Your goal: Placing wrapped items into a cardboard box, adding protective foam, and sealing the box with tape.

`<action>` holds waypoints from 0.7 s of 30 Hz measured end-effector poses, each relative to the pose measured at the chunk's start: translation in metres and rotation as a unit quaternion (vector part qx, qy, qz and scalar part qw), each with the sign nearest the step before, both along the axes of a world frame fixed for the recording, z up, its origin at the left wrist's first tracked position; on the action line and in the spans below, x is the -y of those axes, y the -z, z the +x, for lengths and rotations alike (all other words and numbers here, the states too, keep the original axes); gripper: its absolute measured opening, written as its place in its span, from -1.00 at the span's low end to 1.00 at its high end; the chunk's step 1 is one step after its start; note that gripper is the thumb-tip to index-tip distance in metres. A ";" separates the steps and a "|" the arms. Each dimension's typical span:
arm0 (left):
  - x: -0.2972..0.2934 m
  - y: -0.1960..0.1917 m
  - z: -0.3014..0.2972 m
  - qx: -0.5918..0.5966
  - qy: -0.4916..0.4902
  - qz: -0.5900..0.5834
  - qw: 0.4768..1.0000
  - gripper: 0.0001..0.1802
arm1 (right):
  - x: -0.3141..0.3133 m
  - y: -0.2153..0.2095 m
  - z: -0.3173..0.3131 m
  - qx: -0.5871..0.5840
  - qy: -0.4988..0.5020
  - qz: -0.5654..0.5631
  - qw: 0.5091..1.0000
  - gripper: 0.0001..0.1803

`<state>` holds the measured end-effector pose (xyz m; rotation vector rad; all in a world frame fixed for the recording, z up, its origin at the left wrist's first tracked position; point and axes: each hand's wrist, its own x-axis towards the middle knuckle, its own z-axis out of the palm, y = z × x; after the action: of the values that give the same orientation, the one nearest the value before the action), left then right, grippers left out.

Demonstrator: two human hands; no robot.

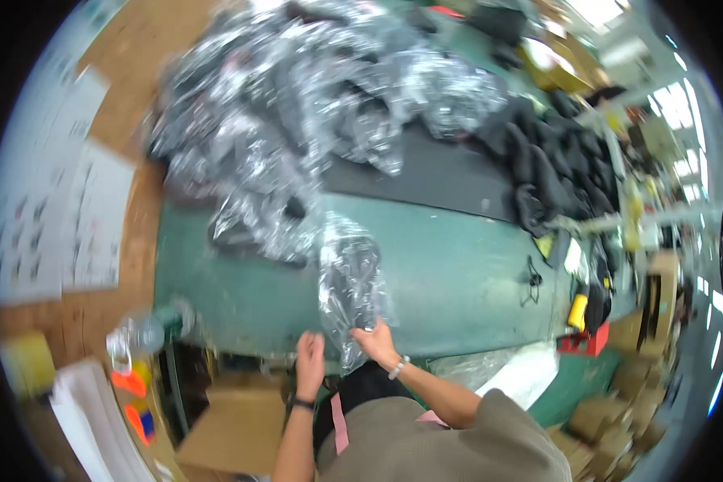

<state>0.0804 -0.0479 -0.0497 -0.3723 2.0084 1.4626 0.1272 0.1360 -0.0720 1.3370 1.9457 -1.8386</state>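
Observation:
A clear plastic bag with something dark inside lies at the near edge of the green table, its lower end hanging toward my body. My right hand grips the bag near its lower right side, thumb stretched across the film. Left of the bag and apart from it, my left hand is raised at the table edge with its fingers curled together; I see nothing in them. Beyond the bag rises a large heap of similar clear bags with dark contents.
Dark padded pieces pile up at the right of the green table, beside a flat black sheet. A plastic bottle stands at the left. Below are an open cardboard box and a red bin.

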 end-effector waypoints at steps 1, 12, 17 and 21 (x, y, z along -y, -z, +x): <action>0.011 0.053 0.016 0.016 0.017 0.013 1.000 -0.35 | 0.013 -0.043 0.009 0.039 0.015 -0.127 0.991 -0.71; 0.085 -0.179 0.054 0.030 -0.342 0.457 0.821 -0.42 | 0.099 -0.230 0.070 -0.046 -0.349 -0.245 0.903 -0.24; 0.199 -0.262 0.132 -0.003 -0.552 0.435 0.712 -0.27 | 0.220 -0.275 0.089 -0.303 -0.530 -0.118 0.783 -0.02; 0.277 -0.254 0.209 0.051 -0.562 0.592 0.576 -0.22 | 0.333 -0.281 0.097 -0.400 -0.607 0.193 0.659 -0.08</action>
<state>0.2891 -0.3252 0.2047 -1.1182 0.0488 2.9592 0.2239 -0.1974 0.2094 -0.9918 2.5373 -1.2333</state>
